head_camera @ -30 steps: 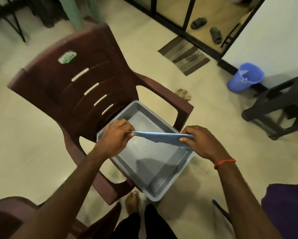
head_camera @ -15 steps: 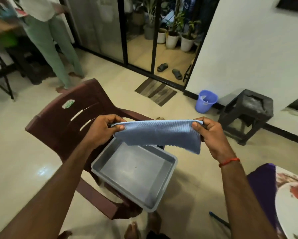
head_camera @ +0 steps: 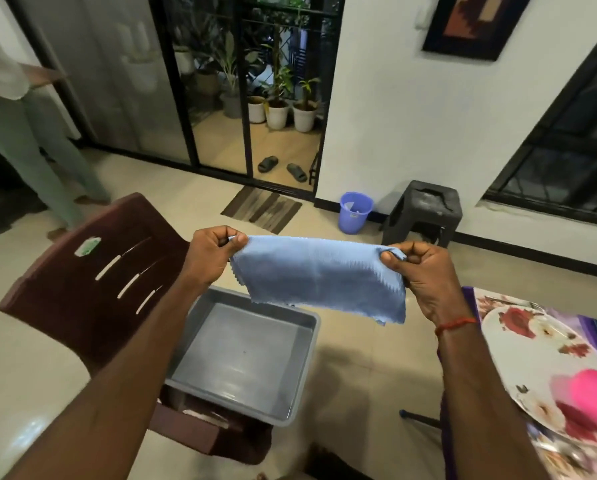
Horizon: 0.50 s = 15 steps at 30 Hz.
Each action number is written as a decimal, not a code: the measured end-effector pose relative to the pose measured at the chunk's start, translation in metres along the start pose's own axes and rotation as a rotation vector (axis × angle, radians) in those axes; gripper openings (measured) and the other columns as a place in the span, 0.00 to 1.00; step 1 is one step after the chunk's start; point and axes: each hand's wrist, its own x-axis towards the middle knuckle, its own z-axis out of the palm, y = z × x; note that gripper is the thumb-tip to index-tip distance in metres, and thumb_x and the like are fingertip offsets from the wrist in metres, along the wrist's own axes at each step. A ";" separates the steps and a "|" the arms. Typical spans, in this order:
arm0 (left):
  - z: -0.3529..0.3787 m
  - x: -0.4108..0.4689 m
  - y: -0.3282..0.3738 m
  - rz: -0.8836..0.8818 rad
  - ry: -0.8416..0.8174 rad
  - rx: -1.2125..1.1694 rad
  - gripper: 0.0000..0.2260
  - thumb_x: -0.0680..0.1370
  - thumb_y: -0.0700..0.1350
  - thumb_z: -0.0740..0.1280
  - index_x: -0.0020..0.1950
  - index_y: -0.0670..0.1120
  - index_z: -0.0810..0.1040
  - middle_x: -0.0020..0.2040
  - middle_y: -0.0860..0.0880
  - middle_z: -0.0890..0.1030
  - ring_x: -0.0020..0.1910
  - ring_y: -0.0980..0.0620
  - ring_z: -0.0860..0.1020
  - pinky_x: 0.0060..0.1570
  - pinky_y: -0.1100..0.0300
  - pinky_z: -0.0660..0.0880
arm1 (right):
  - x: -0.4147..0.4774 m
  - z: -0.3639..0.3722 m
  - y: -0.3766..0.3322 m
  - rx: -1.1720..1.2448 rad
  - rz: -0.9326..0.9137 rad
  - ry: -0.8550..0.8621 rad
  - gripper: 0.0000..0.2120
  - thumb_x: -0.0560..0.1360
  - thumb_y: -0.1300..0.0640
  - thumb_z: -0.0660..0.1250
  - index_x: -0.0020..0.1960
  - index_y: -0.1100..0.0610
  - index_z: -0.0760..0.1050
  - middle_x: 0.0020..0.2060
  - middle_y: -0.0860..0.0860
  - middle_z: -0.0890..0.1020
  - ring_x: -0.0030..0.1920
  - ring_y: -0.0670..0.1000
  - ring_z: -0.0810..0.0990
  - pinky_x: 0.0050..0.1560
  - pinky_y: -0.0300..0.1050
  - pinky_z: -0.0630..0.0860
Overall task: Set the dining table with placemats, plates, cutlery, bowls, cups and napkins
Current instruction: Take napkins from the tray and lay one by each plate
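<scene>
Blue napkin [head_camera: 319, 275] — both hands pinching

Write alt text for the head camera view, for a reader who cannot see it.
A left hand and a right hand pinch the top corners of a blue napkin, holding it spread over an empty grey tub on a brown chair. At the right edge lies a flowered plate with a pink object on it.

One blue napkin [head_camera: 319, 277] above one grey tub [head_camera: 241, 358]; beside the tub one chair [head_camera: 65, 299], one plate [head_camera: 518, 358]; beyond it two sandals [head_camera: 267, 163], one bin [head_camera: 355, 213].
</scene>
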 end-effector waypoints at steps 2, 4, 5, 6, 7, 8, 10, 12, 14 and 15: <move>0.009 0.001 0.007 0.006 -0.029 0.008 0.11 0.80 0.40 0.71 0.38 0.49 0.82 0.29 0.59 0.79 0.29 0.62 0.73 0.34 0.66 0.73 | -0.008 -0.010 0.001 -0.006 -0.013 0.044 0.12 0.67 0.53 0.78 0.48 0.57 0.83 0.41 0.52 0.87 0.42 0.52 0.85 0.44 0.44 0.81; 0.018 0.002 0.013 0.000 -0.053 0.008 0.11 0.80 0.40 0.71 0.38 0.48 0.82 0.28 0.58 0.79 0.29 0.62 0.73 0.32 0.67 0.75 | -0.017 -0.022 0.003 -0.022 -0.004 0.069 0.07 0.72 0.60 0.76 0.50 0.57 0.83 0.43 0.51 0.87 0.44 0.52 0.85 0.45 0.43 0.82; 0.022 0.001 0.016 -0.003 -0.063 0.004 0.11 0.80 0.39 0.70 0.38 0.48 0.82 0.28 0.58 0.79 0.29 0.61 0.74 0.31 0.66 0.76 | -0.021 -0.029 0.004 -0.041 -0.001 0.070 0.07 0.73 0.61 0.75 0.51 0.56 0.83 0.44 0.51 0.88 0.46 0.52 0.86 0.47 0.44 0.82; 0.028 0.001 0.019 -0.001 -0.076 0.007 0.10 0.80 0.40 0.70 0.39 0.48 0.82 0.29 0.57 0.80 0.30 0.59 0.75 0.32 0.65 0.77 | -0.026 -0.036 0.005 -0.068 -0.002 0.073 0.07 0.74 0.62 0.74 0.52 0.55 0.84 0.45 0.50 0.88 0.47 0.52 0.86 0.48 0.44 0.82; 0.034 0.001 0.022 0.007 -0.086 0.016 0.10 0.80 0.41 0.70 0.39 0.47 0.82 0.31 0.54 0.80 0.32 0.56 0.76 0.33 0.61 0.79 | -0.031 -0.043 0.004 -0.102 -0.011 0.076 0.07 0.75 0.61 0.74 0.52 0.54 0.84 0.45 0.49 0.88 0.47 0.51 0.86 0.49 0.43 0.82; 0.039 0.001 0.024 0.020 -0.096 0.026 0.09 0.81 0.43 0.70 0.40 0.47 0.82 0.33 0.51 0.80 0.34 0.53 0.76 0.35 0.58 0.80 | -0.036 -0.048 0.003 -0.138 -0.025 0.085 0.07 0.75 0.60 0.73 0.51 0.52 0.84 0.44 0.47 0.87 0.46 0.48 0.86 0.48 0.41 0.82; 0.052 0.000 0.029 0.021 -0.132 0.010 0.11 0.82 0.46 0.68 0.40 0.46 0.81 0.36 0.47 0.80 0.37 0.49 0.76 0.38 0.52 0.79 | -0.046 -0.059 0.001 -0.180 -0.052 0.148 0.05 0.77 0.60 0.72 0.50 0.52 0.83 0.41 0.45 0.87 0.43 0.44 0.85 0.44 0.34 0.80; 0.067 -0.006 0.037 -0.005 -0.163 -0.047 0.14 0.82 0.50 0.66 0.41 0.44 0.79 0.38 0.43 0.78 0.39 0.48 0.75 0.39 0.51 0.76 | -0.055 -0.068 -0.002 -0.186 -0.054 0.228 0.03 0.78 0.59 0.71 0.50 0.53 0.83 0.40 0.44 0.86 0.40 0.40 0.83 0.42 0.31 0.77; 0.084 -0.014 0.047 -0.056 -0.194 -0.156 0.19 0.79 0.57 0.67 0.43 0.42 0.79 0.39 0.41 0.76 0.41 0.45 0.74 0.41 0.49 0.74 | -0.063 -0.074 -0.004 -0.194 -0.050 0.301 0.03 0.79 0.58 0.69 0.50 0.55 0.81 0.40 0.46 0.85 0.38 0.38 0.81 0.41 0.31 0.76; 0.093 -0.018 0.051 -0.097 -0.218 -0.240 0.18 0.77 0.58 0.68 0.43 0.43 0.79 0.39 0.42 0.76 0.41 0.45 0.73 0.40 0.49 0.73 | -0.068 -0.076 -0.005 -0.181 -0.050 0.338 0.04 0.80 0.58 0.68 0.50 0.57 0.80 0.40 0.48 0.84 0.36 0.37 0.80 0.40 0.30 0.75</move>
